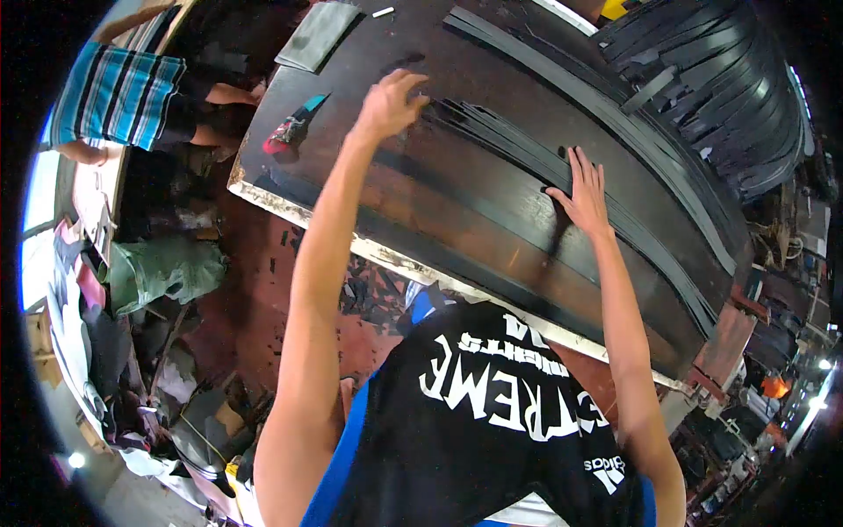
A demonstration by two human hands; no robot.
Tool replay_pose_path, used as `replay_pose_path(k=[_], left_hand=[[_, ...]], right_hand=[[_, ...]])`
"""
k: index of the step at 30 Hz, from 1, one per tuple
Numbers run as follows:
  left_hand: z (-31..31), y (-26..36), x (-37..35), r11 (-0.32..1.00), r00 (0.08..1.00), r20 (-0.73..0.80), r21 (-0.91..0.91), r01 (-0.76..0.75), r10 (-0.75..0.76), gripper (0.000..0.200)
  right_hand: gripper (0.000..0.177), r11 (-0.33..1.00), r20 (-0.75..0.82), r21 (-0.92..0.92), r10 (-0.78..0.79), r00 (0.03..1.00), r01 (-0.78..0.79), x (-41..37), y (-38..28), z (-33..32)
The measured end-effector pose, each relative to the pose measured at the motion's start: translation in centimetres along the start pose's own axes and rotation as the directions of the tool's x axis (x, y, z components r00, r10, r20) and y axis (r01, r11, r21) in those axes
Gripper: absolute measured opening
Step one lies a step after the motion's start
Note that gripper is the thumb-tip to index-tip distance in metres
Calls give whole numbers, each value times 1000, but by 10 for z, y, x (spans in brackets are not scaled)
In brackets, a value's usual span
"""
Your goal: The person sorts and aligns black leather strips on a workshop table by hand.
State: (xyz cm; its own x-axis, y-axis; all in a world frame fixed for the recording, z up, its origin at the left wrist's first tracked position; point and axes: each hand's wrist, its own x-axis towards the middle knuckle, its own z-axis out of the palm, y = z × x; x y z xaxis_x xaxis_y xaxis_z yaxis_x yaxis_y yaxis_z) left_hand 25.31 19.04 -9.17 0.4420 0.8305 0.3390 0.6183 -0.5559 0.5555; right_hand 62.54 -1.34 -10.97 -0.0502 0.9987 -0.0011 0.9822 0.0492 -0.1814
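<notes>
A bundle of long, thin black strips lies across the dark table. My left hand is at the bundle's left end, its fingers curved and apart; I see nothing held in it. My right hand rests with fingers stretched out over the strips, the thumb apart. Beyond them, a wider band of long dark strips curves across the tabletop. Left of my left hand lies a cutter knife with red and teal on it.
The dark table has a worn, pale front edge. At its far left are a folded grey cloth and a small white stick. Many black strips are heaped at right. A person in a striped shirt stands at left.
</notes>
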Motion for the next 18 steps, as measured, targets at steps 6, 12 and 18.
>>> replay_pose_path(k=[6, 12, 18], left_hand=[[10, -16, -31, 944, 946, 249, -201, 262, -210, 33], [35, 6, -44, 989, 993, 0, -96, 114, -115, 33], [49, 4, -45, 992, 994, -70, -100, 72, -79, 22]], right_hand=[[94, 1000, 33, 3, 17, 999, -17, 2, -2, -2], [92, 999, 47, 34, 0, 999, -2, 2, 3, -2], [91, 999, 67, 34, 23, 997, -25, 4, -1, -6]])
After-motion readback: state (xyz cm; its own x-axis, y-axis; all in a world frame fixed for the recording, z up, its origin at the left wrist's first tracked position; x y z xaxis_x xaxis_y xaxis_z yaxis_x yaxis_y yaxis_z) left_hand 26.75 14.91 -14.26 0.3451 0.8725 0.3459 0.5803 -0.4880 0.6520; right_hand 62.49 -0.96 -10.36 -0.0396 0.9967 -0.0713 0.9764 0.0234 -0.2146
